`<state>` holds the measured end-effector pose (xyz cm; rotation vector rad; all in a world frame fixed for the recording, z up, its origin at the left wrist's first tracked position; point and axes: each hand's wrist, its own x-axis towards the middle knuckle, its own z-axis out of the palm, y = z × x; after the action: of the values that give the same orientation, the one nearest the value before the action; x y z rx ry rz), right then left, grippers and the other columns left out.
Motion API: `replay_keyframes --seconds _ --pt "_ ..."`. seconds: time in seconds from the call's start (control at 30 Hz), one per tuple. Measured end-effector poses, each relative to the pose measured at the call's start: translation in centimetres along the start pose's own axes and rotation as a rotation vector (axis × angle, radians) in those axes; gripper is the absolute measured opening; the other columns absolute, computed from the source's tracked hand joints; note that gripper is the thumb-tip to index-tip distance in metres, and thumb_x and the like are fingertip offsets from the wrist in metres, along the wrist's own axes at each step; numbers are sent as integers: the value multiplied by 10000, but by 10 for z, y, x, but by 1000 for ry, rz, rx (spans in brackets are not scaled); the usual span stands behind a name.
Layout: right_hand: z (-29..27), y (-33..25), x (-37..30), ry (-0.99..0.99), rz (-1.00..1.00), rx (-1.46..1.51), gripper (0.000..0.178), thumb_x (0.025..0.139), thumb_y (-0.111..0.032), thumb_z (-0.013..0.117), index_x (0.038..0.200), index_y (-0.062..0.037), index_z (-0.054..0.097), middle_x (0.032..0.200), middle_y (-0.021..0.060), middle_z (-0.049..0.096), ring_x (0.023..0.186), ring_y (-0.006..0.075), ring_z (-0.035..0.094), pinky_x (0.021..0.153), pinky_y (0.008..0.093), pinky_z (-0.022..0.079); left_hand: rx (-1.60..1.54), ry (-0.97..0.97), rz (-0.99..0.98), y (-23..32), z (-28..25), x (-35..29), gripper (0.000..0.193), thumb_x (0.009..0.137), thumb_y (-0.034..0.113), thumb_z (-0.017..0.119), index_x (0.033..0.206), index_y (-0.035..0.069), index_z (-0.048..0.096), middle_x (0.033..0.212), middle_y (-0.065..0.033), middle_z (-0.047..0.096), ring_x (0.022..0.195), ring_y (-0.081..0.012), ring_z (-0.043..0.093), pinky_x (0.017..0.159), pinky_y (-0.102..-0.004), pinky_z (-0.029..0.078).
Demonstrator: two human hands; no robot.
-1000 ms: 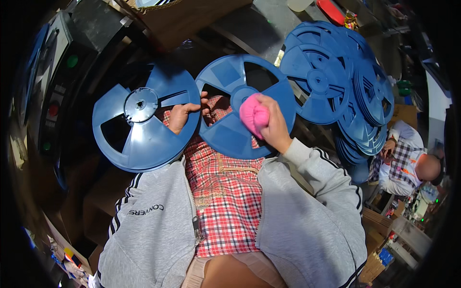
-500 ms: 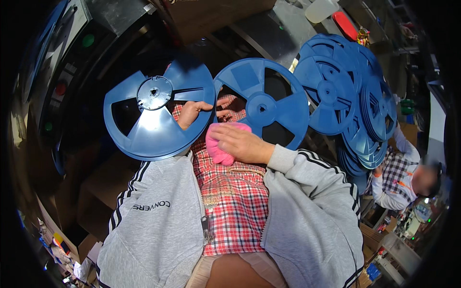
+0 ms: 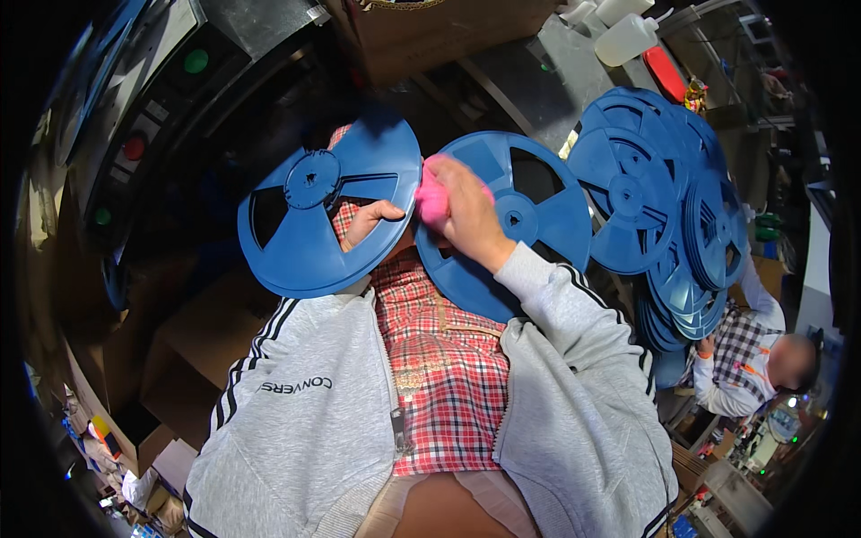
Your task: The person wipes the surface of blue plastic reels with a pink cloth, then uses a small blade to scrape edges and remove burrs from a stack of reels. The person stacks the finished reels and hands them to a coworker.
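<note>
My left hand (image 3: 369,222) grips a blue plastic reel (image 3: 300,247) through one of its openings, the thumb lying on the near face by the rim. The reel is tilted, its round hub facing up. My right hand (image 3: 468,213) is closed around a pink cloth (image 3: 434,199), which is at the right rim of the held reel; whether it presses on the rim is hard to see. Behind and below the right hand is a second blue reel (image 3: 549,202), partly covered by that hand and sleeve.
Many blue reels (image 3: 632,199) are heaped at the right. Beyond them lie a translucent bottle (image 3: 625,40) and a red object (image 3: 664,73). A dark machine panel with coloured buttons (image 3: 134,148) stands left, a cardboard box (image 3: 439,36) at the far side. Another person (image 3: 744,350) works at the right.
My right hand has carried the pink cloth up from in front of my apron to the held reel's right rim. The held reel has turned and tilted a little. The whole view has shifted slightly.
</note>
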<state>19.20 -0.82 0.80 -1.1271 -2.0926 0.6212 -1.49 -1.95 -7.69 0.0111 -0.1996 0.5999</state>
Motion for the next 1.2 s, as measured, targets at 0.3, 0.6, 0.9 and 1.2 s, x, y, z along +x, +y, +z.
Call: replay_keyframes --seconds 0.3,0.6,0.9,1.2 --pt "-7 -5 -18 64 8 129 466 733 -47 732 1156 10 545 1237 220 591 1205 389 557 1036 441 464 261 393 114 -6 45 15 687 866 139 465 1499 -39 266 1429 -243 483 1262 -382 531 1139 -530 347" --pt "-10 77 42 32 372 -237 410 715 -13 674 1076 -5 481 1022 250 614 1011 444 578 874 487 484 537 486 115 -8 50 25 754 783 82 535 1492 -34 304 1558 -168 342 1307 -490 465 933 -486 546" --pt "-68 12 -49 -179 -98 27 443 686 -41 686 1114 -6 577 1169 228 612 1105 419 591 973 444 485 572 595 102 -3 45 19 667 807 2 435 1464 -70 343 1558 -134 358 1360 -381 447 943 -407 560" --pt "-58 -34 -104 -249 -74 47 479 715 -131 773 1146 -26 591 1273 199 605 1232 371 561 1086 472 420 673 876 129 -5 49 36 535 810 -25 449 1338 -59 531 971 -175 659 695 -219 574 667 -297 510"
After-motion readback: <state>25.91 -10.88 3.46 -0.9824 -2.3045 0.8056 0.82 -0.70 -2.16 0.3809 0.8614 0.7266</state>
